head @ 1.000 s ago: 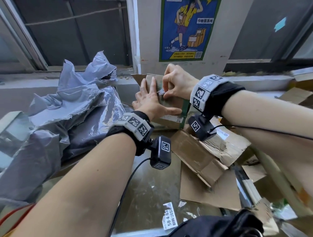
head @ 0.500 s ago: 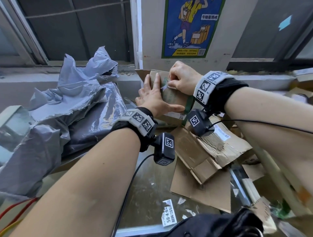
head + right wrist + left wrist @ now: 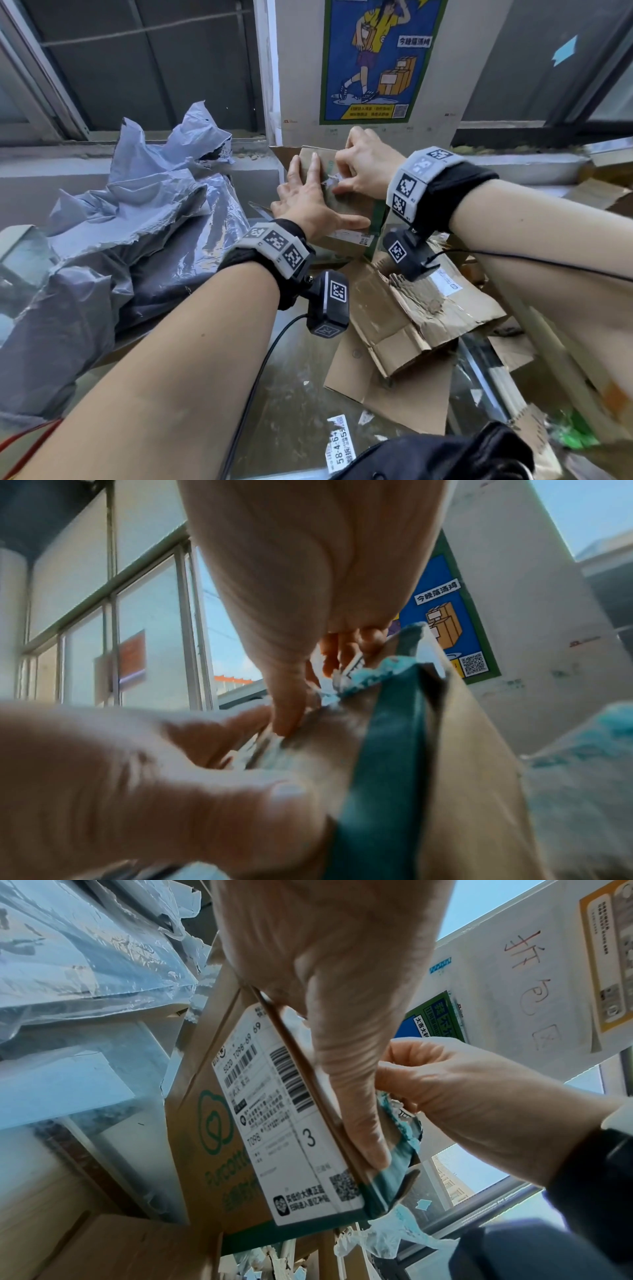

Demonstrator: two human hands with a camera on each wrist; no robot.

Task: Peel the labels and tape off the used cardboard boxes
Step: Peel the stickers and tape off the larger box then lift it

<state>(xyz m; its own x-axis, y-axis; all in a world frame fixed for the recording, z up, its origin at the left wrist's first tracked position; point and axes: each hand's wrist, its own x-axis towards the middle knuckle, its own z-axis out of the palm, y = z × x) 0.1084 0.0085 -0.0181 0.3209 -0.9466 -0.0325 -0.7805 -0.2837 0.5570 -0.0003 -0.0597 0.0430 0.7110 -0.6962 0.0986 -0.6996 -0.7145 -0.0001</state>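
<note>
A brown cardboard box (image 3: 346, 205) with green edging stands on the bench by the wall. A white shipping label (image 3: 284, 1118) covers its near side. My left hand (image 3: 308, 202) lies flat on the box top, fingers spread, thumb along the near edge. My right hand (image 3: 363, 168) pinches a torn strip of tape (image 3: 330, 180) lifted from the top. In the right wrist view, thumb and fingers (image 3: 291, 696) close on that ragged strip (image 3: 346, 680) beside the green edge (image 3: 387, 750).
A heap of grey plastic mailer bags (image 3: 130, 240) fills the left. Flattened, torn cardboard (image 3: 411, 315) lies to the right and in front. Peeled label scraps (image 3: 339, 445) lie on the metal bench (image 3: 291, 394). A poster (image 3: 376, 61) hangs on the wall behind.
My right hand has shifted slightly along the box top with the tape strip pinched. The left hand stays flat on the box. The head view has moved a little closer.
</note>
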